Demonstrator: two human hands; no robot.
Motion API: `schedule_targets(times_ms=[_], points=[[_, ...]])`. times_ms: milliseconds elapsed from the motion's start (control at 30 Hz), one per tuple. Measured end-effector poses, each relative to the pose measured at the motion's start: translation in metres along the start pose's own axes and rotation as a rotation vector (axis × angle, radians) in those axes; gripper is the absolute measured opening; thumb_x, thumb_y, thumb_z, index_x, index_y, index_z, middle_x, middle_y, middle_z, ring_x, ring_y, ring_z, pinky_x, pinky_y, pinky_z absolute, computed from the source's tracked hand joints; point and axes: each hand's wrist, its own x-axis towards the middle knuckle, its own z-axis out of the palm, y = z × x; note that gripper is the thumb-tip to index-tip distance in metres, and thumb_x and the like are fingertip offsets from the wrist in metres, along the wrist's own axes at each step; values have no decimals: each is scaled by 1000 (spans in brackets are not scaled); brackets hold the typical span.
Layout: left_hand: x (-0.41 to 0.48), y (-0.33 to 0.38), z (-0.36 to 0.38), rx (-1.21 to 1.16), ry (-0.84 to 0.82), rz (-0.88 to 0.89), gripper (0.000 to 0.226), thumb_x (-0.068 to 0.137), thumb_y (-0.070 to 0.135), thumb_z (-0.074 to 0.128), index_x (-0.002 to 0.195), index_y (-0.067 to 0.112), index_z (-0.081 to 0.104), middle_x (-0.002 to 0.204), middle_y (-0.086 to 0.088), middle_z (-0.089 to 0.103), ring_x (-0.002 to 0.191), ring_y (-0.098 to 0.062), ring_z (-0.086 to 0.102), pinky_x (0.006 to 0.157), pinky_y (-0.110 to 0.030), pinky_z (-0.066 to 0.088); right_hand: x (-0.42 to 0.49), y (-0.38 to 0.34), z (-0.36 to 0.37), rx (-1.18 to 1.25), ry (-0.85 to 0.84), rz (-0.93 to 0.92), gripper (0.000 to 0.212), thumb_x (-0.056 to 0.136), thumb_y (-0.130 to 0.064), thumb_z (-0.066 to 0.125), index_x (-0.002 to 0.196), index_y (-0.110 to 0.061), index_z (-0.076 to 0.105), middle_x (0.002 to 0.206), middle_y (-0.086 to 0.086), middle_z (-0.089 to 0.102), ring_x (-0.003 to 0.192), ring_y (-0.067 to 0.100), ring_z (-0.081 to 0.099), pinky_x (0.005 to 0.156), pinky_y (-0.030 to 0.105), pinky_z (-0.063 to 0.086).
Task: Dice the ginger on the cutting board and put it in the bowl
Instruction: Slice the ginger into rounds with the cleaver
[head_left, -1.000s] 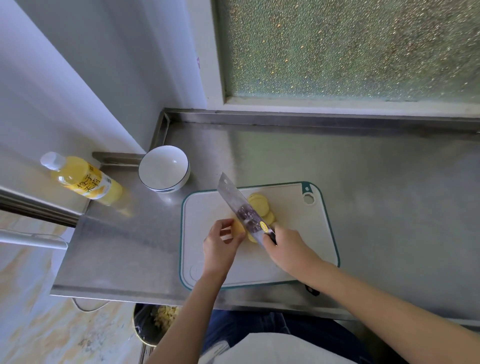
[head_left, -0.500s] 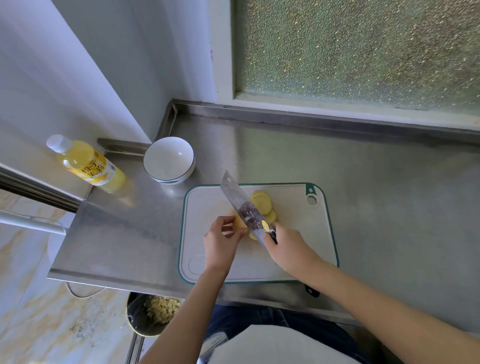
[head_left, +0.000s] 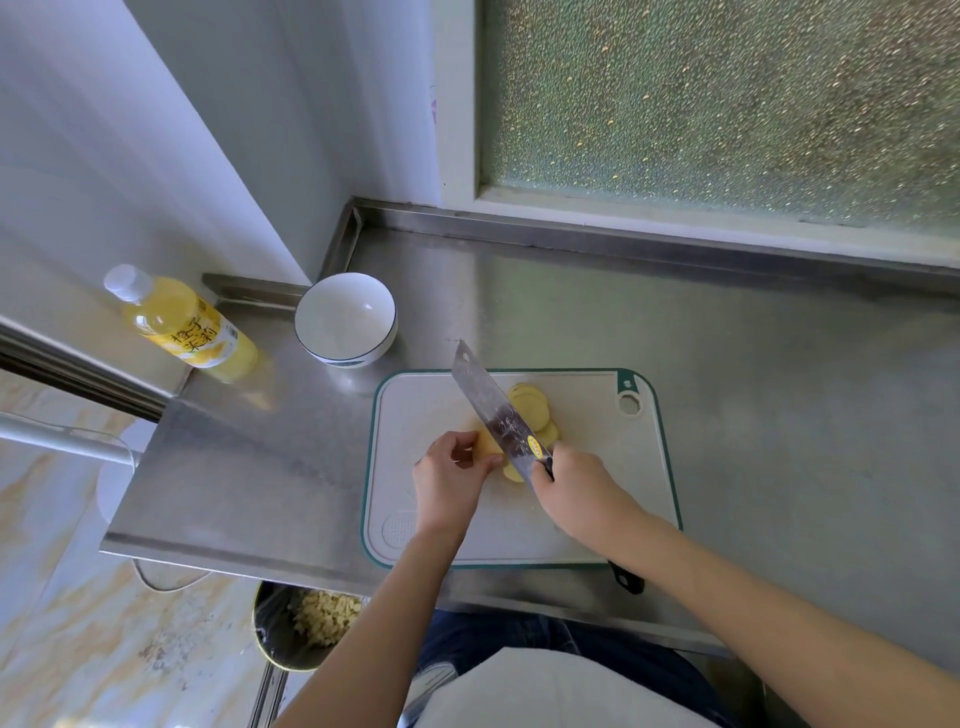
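From the head view, the ginger (head_left: 529, 401) lies as pale yellow slices near the middle of the white cutting board (head_left: 423, 410), with one piece pinned under the curled fingertips of the left hand (head_left: 449, 480). The right hand (head_left: 576, 491) is clamped round the handle of a cleaver (head_left: 493, 410), whose blade runs diagonally between the held piece and the loose slices, just beside the left fingers. The white bowl (head_left: 332, 325) stands off the board's far left corner and holds no ginger. To cut well, I would keep the fingertips tucked back, knuckles guiding the blade, and stack the slices into strips before cross-cutting them into small dice.
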Motion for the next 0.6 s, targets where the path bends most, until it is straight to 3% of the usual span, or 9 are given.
schedule_targets(times_ms=[167,300,467,600], points=[[-1,2,0,-7,3,-7,35,68,15,81,100,9,67,90,1,66,82,-12,59,66,-5,42,3,-4,-2,4,-31,30,37,97,-24,38,63,-18,28,94,21,56,79,27,44,69,27,32],[0,4,1,8,-2,3,35,67,13,81,98,8,67,88,1,66,82,-14,60,68,-7,41,7,-10,-3,-4,-55,41,21,97,-24,38,83,-9,40,91,19,53,79,26,43,70,29,33],[-2,4,-1,16,8,19,32,68,10,80,98,7,68,87,1,65,81,-13,59,64,-3,41,10,-20,-6,5,-81,51,37,97,-23,37,62,-18,30,74,6,47,77,27,46,67,28,35],[-1,4,-2,9,14,20,31,68,9,80,96,6,68,85,1,65,79,-13,59,63,-1,42,10,-29,-7,-7,-82,52,34,98,-22,36,65,-13,35,98,20,61,77,29,46,66,28,34]])
